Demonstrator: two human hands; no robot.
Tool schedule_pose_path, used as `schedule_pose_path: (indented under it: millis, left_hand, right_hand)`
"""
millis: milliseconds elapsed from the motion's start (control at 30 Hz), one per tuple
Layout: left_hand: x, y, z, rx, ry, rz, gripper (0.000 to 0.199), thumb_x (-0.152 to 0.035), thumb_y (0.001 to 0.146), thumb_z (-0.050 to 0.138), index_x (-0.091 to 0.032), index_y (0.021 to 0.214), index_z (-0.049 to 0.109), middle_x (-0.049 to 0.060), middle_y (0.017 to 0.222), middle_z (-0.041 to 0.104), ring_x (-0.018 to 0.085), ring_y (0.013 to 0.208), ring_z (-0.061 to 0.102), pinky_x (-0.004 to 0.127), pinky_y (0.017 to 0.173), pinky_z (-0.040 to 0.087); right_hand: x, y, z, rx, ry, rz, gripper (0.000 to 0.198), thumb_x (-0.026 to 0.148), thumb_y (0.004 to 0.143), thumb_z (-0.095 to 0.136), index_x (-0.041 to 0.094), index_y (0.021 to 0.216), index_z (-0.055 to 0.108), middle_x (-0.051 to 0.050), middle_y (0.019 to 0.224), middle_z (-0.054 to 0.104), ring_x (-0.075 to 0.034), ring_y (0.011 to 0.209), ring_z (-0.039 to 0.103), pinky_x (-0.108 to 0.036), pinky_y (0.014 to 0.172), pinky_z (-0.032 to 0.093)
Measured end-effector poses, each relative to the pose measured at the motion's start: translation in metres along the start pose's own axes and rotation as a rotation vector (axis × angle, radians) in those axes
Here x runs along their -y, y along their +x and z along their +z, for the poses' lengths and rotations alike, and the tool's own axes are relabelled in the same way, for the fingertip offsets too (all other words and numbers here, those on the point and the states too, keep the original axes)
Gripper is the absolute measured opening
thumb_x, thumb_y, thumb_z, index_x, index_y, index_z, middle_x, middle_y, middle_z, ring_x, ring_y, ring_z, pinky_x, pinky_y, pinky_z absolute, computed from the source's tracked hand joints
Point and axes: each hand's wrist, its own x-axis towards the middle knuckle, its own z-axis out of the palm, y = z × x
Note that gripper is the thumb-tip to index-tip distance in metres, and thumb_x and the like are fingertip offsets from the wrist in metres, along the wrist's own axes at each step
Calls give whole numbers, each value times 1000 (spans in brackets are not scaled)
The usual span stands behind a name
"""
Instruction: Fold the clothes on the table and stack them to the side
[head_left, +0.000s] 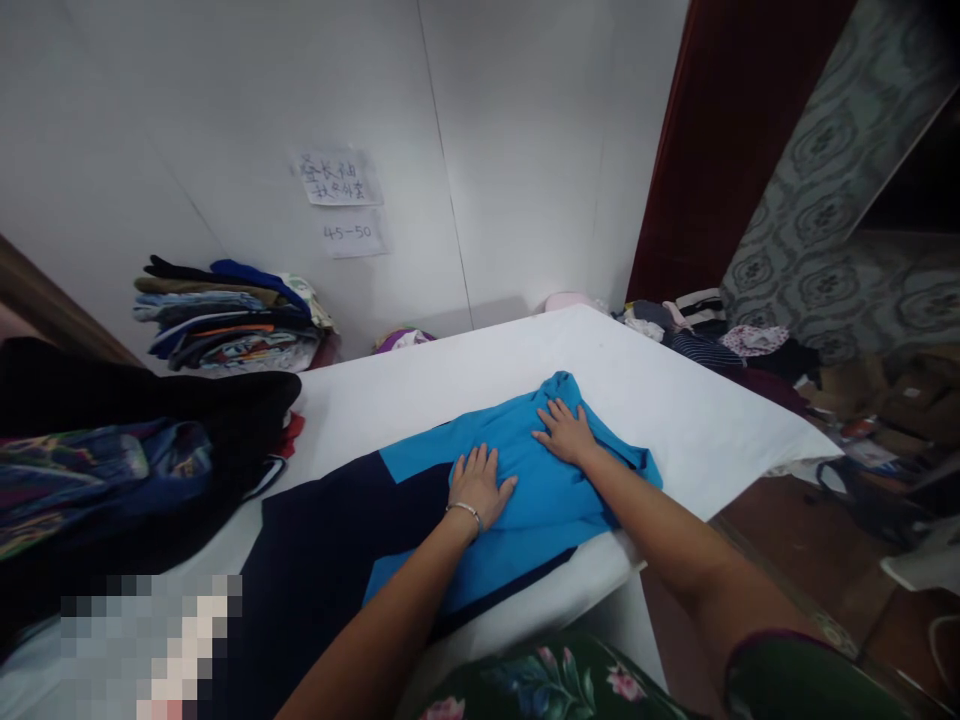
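Smoothing the garment [540, 500], as I judge it.
My left grip [476, 488] and right grip [566, 432] lie flat, fingers apart, clamping nothing; the garment spreads beneath both on the bench [690, 410]. Next calls for even pressure, I think. My left forearm [375, 630] hides some cloth.

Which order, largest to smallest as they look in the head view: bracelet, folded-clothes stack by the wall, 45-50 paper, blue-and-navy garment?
1. Blue-and-navy garment
2. Folded-clothes stack
3. 45-50 paper
4. Bracelet

Apparent size only; the garment lies nearer the camera than the stack.
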Motion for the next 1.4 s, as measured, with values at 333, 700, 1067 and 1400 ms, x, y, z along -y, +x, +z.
schedule_pose_path:
  millis: [333,700,1067,1400]
  left_hand:
    - [-3,-5,8,-21,-10,2,70,-56,89,28,-12,144,34,15,151,28,29,141,21,48,115,11]
    - [-5,-12,9,-69,-21,-1,68,-55,90,28,-14,143,36,13,151,29,28,140,22,48,115,12]
    - [-5,-16,8,-75,-72,35,67,-55,90,29,-15,143,36,13,151,30,29,140,23,48,115,12]
    - [-5,-18,11,-87,-117,25,68,-58,89,31,-15,142,37,14,150,31,28,140,23,49,114,15]
  right_hand:
    - [-33,32,-20,-226,227,51,49,42,93,37,21,137,45,-11,150,31,-28,140,22,-56,110,18]
    - [-87,101,-34,-153,384,193,43,39,82,57,11,114,64,-10,102,69,-19,88,64,-25,76,48]
    - [-89,98,-10,-58,121,301,30,40,83,54,19,95,72,-12,106,68,-27,102,59,-34,82,43]
    - [-63,83,-24,-290,-27,69,53,47,92,33,18,133,48,-14,136,50,-32,127,41,-54,102,29]
